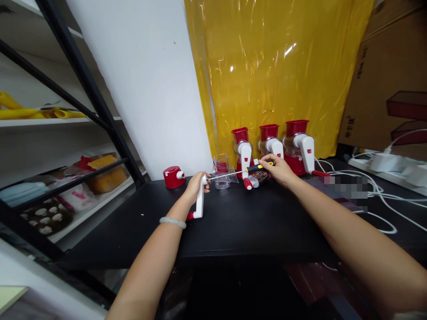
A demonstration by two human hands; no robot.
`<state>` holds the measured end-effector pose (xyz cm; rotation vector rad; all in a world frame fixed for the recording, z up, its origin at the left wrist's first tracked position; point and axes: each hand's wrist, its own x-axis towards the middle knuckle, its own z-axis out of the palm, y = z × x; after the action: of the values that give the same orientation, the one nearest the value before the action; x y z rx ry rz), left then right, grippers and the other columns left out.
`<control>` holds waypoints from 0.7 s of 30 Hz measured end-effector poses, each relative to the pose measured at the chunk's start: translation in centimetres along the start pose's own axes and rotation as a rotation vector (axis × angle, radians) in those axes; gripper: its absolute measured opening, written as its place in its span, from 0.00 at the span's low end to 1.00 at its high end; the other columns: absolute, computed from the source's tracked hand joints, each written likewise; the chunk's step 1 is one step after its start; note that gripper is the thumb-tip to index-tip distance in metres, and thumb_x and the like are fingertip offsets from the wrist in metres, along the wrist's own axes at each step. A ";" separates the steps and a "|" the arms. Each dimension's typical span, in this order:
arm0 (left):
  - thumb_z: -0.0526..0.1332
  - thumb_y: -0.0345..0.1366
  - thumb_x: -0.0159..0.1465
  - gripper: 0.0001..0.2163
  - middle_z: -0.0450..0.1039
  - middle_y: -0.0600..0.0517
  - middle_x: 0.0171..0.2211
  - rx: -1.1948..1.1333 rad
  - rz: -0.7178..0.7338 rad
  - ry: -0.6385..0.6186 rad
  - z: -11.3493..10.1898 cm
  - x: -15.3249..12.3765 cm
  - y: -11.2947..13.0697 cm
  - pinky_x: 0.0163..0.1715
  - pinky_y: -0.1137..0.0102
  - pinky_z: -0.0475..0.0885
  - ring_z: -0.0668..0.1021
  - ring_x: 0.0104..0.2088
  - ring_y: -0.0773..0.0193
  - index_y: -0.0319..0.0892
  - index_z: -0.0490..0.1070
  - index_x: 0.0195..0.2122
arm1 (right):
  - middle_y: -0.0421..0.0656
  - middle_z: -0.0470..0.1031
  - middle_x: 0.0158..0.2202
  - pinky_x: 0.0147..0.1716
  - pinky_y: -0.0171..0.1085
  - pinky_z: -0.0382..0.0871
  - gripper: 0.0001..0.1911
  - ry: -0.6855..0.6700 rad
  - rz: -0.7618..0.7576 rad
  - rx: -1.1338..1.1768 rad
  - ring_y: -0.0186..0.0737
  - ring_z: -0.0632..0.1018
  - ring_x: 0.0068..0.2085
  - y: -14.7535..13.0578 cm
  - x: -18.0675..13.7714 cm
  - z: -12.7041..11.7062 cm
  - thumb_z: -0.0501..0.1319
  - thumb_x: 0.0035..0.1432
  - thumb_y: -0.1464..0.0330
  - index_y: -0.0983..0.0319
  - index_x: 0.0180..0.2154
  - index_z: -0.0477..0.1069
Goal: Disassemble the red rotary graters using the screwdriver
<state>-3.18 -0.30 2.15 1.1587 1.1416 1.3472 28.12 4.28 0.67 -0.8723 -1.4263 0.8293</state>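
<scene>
My left hand (196, 186) is closed around the upper end of a white crank handle (199, 202), whose red grip hangs low by the wrist. In my right hand (278, 170) is a screwdriver (255, 168) with a black and yellow handle, held level. Its long metal shaft points left, and the tip meets the crank's upper end at my left hand; the exact contact is too small to make out. Behind the shaft stands a clear plastic housing (221, 178). A metal grater drum (259, 178) lies on the black table below the screwdriver handle.
A red base (173, 177) stands at the table's back left. Several red and white rotary graters, one nearest the middle (245, 153), line the yellow plastic sheet (276, 66). White cables (380, 195) and a power strip (400, 171) lie at right. A black-framed shelf (110, 120) is at left.
</scene>
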 end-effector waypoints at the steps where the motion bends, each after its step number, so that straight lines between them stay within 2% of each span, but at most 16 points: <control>1: 0.54 0.39 0.64 0.10 0.69 0.54 0.21 -0.001 -0.005 0.004 0.0 0.0 0.0 0.14 0.77 0.68 0.70 0.16 0.70 0.38 0.69 0.35 | 0.39 0.74 0.30 0.23 0.33 0.67 0.21 0.009 -0.012 -0.005 0.33 0.71 0.25 0.1 0.0 0.0 0.69 0.46 0.50 0.59 0.33 0.72; 7: 0.55 0.39 0.64 0.10 0.68 0.54 0.21 -0.045 -0.019 0.014 0.1 -0.1 0.2 0.14 0.77 0.68 0.70 0.16 0.70 0.37 0.69 0.35 | 0.41 0.75 0.34 0.29 0.35 0.71 0.22 0.022 -0.022 0.092 0.35 0.74 0.31 -0.1 -0.1 0.3 0.70 0.45 0.52 0.59 0.36 0.73; 14: 0.57 0.41 0.62 0.10 0.69 0.53 0.22 -0.046 -0.006 -0.008 0.1 0.0 0.1 0.14 0.76 0.68 0.70 0.16 0.70 0.38 0.70 0.35 | 0.38 0.73 0.31 0.28 0.35 0.71 0.26 0.033 0.034 0.320 0.33 0.74 0.28 -1.7 -0.8 0.9 0.74 0.38 0.54 0.57 0.38 0.71; 17: 0.57 0.41 0.62 0.10 0.69 0.54 0.22 -0.007 0.043 0.001 0.2 -0.1 0.1 0.14 0.76 0.69 0.71 0.16 0.70 0.38 0.70 0.34 | 0.39 0.73 0.32 0.27 0.34 0.70 0.28 0.015 0.051 0.371 0.33 0.75 0.29 -2.2 -1.0 0.8 0.76 0.35 0.55 0.57 0.38 0.72; 21: 0.59 0.42 0.62 0.10 0.68 0.55 0.22 0.045 0.114 0.042 0.5 -0.2 0.0 0.14 0.75 0.69 0.70 0.16 0.70 0.39 0.69 0.34 | 0.39 0.74 0.32 0.27 0.34 0.71 0.26 -0.028 0.087 0.353 0.36 0.77 0.30 -1.9 -0.9 0.7 0.74 0.37 0.54 0.57 0.38 0.71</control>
<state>-2.70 -0.45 2.13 1.2493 1.1560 1.4445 27.36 2.60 1.91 -0.6572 -1.2230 1.1234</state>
